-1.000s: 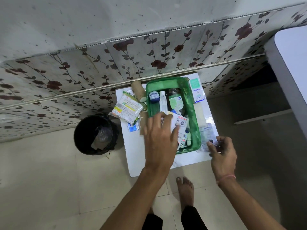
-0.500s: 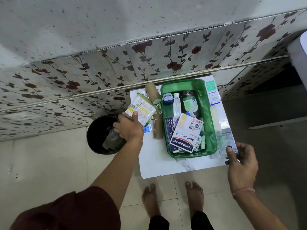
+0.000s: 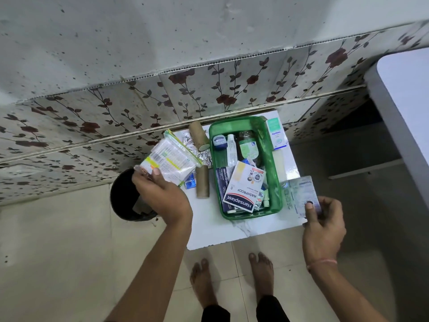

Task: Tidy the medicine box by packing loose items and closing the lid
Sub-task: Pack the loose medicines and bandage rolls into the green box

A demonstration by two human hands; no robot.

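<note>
Green box [image 3: 276, 182] open; left hand [image 3: 162, 194] grips packet [image 3: 169, 159].

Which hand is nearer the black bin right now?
Left. The left hand hovers over the black bin's edge; the right hand is across the table, beyond the green box.

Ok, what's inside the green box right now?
The green box holds a Hansaplast packet on top, a clear tube, a green-labelled bottle and a small blue-lidded jar. Whatever lies under the packet is hidden.
</note>
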